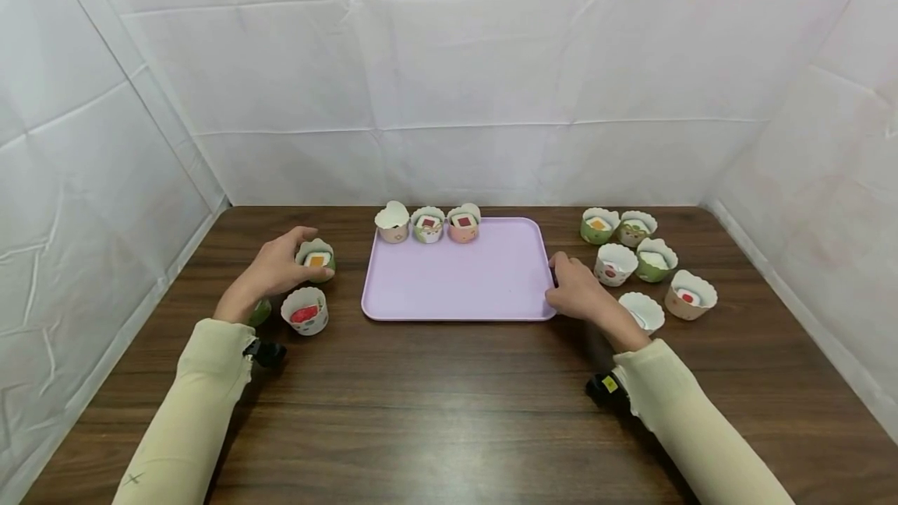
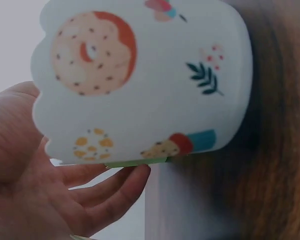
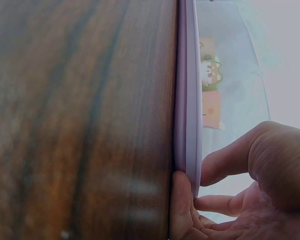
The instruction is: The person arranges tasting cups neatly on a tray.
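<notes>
My left hand (image 1: 279,262) curves round a green scalloped paper cup (image 1: 330,264) that holds a white piece with an orange square. In the left wrist view a white paper cup (image 2: 140,110) printed with a donut covers most of that grasp, and the thumb is hidden. In the head view this white cup, with a red filling, stands just in front. My right hand (image 1: 581,287) grips the right edge of a lilac tray (image 1: 456,279), with the thumb (image 3: 225,162) over the rim and fingers against its side. The tray lies flat on the table.
Three filled paper cups (image 1: 463,232) stand in a row at the tray's back left. Another green cup (image 1: 260,312) is partly hidden under my left wrist. Several cups (image 1: 655,259) cluster right of the tray, near my right forearm. White sheets (image 1: 477,84) enclose the brown table (image 1: 435,411).
</notes>
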Available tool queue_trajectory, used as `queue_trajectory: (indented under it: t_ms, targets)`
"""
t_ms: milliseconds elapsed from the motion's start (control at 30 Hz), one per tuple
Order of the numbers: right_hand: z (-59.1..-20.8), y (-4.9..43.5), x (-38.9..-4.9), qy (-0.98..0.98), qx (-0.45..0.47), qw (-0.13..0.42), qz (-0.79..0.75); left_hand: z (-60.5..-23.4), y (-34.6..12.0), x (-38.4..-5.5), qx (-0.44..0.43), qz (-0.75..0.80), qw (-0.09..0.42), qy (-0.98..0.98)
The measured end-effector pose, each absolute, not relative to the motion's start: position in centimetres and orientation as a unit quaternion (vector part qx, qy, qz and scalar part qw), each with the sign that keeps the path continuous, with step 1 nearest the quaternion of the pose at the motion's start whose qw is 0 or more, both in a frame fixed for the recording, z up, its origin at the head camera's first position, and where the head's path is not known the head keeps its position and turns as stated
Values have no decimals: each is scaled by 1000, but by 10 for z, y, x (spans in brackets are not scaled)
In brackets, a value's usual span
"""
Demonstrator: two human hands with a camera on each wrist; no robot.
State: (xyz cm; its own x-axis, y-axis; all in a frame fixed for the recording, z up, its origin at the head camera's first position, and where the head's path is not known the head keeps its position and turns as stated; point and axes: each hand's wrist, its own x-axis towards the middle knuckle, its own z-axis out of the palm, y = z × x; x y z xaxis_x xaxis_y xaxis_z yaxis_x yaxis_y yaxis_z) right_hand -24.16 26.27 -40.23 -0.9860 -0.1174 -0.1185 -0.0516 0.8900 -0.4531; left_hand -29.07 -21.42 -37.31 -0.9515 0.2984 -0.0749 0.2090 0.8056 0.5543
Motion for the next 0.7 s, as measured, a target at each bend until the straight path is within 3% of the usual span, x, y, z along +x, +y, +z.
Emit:
queue_trajectory:
  t_ms: [700]
  targets:
    - [-404, 263, -241, 969, -45, 69, -233, -378, -209, -294, 120, 260, 77, 955]
